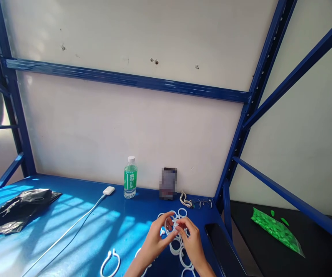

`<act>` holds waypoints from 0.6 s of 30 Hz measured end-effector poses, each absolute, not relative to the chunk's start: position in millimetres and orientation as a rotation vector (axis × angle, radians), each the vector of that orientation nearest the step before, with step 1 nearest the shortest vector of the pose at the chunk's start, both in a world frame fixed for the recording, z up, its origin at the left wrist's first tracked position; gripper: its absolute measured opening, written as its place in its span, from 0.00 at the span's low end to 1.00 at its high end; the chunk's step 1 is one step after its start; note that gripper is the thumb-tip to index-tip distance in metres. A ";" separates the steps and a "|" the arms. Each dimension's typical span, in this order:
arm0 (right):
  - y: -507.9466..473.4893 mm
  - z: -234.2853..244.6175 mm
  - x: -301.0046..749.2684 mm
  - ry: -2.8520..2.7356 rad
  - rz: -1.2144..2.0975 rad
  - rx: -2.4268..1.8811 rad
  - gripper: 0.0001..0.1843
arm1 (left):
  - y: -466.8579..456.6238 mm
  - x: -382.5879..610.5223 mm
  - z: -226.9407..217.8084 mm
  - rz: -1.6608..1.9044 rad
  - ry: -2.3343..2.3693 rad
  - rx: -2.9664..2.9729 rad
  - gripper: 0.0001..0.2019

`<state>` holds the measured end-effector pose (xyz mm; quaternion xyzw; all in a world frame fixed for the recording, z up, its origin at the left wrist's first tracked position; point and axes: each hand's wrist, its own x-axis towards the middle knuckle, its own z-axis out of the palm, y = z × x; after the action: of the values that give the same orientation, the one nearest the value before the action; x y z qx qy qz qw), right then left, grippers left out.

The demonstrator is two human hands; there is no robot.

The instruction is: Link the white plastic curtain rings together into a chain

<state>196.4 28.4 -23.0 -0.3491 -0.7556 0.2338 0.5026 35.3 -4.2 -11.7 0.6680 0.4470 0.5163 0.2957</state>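
My left hand (156,237) and my right hand (193,239) meet low in the middle of the head view, above a blue table (76,231). Both pinch the same white plastic ring (174,227) between thumb and fingertips. Under and around the hands lies a chain of several linked white rings (180,250). One separate open white ring (110,262) lies on the table to the left of my left wrist.
A green-labelled water bottle (130,177) stands at the back beside a blurred dark box (168,183) and glasses (202,203). A white charger and cable (108,190) run left. Black plastic bag (13,209) far left, dark phone (222,246) right, green bag (277,230) beyond the blue rack post.
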 end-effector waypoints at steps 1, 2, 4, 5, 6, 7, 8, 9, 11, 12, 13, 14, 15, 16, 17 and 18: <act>28.5 -23.2 196.7 -1.810 0.595 -0.846 0.14 | -5.0 34.6 -12.1 1.369 1.207 1.810 0.24; 28.4 -23.4 196.8 -1.793 0.625 -0.844 0.14 | -5.6 33.5 -12.1 1.365 1.217 1.829 0.23; 27.7 -23.7 196.0 -1.748 0.677 -0.832 0.15 | -6.0 31.2 -10.6 1.366 1.231 1.829 0.21; 27.1 -24.0 195.1 -1.725 0.704 -0.821 0.15 | -6.2 30.3 -9.1 1.370 1.239 1.810 0.19; 26.4 -24.3 193.9 -1.703 0.735 -0.809 0.16 | -6.3 29.8 -7.4 1.372 1.245 1.784 0.17; 25.7 -24.6 192.3 -1.685 0.772 -0.797 0.16 | -6.5 29.7 -5.7 1.372 1.246 1.752 0.16; 24.9 -25.1 190.6 -1.669 0.814 -0.784 0.17 | -6.5 30.2 -4.2 1.367 1.239 1.719 0.15; 24.0 -25.7 188.8 -1.653 0.859 -0.770 0.18 | -6.5 31.0 -3.2 1.356 1.224 1.688 0.15; 22.5 -26.8 185.6 -1.618 0.943 -0.745 0.18 | -5.6 33.5 -3.1 1.316 1.189 1.621 0.17; 21.7 -27.3 184.3 -1.601 0.974 -0.735 0.18 | -4.9 34.8 -4.0 1.293 1.180 1.585 0.19; 21.0 -27.6 183.4 -1.592 0.997 -0.725 0.18 | -3.9 36.0 -5.3 1.274 1.179 1.551 0.21; 20.2 -27.6 182.8 -1.592 1.010 -0.717 0.18 | -2.8 37.1 -6.8 1.262 1.181 1.521 0.22; 19.5 -27.4 182.4 -1.600 1.013 -0.709 0.17 | -1.6 37.9 -8.2 1.259 1.180 1.494 0.23; 18.7 -26.9 182.3 -1.617 1.005 -0.701 0.16 | -0.4 38.6 -9.5 1.264 1.172 1.468 0.23; 17.9 -26.2 182.3 -1.641 0.987 -0.694 0.16 | 0.6 39.1 -10.5 1.274 1.153 1.440 0.24; 17.2 -25.2 182.4 -1.669 0.959 -0.687 0.15 | 1.6 39.5 -11.3 1.286 1.130 1.403 0.24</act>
<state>182.4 17.2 -25.2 -0.2868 -0.6967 0.4002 0.5217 39.5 1.6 -11.3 0.5668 0.4565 0.5196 0.4476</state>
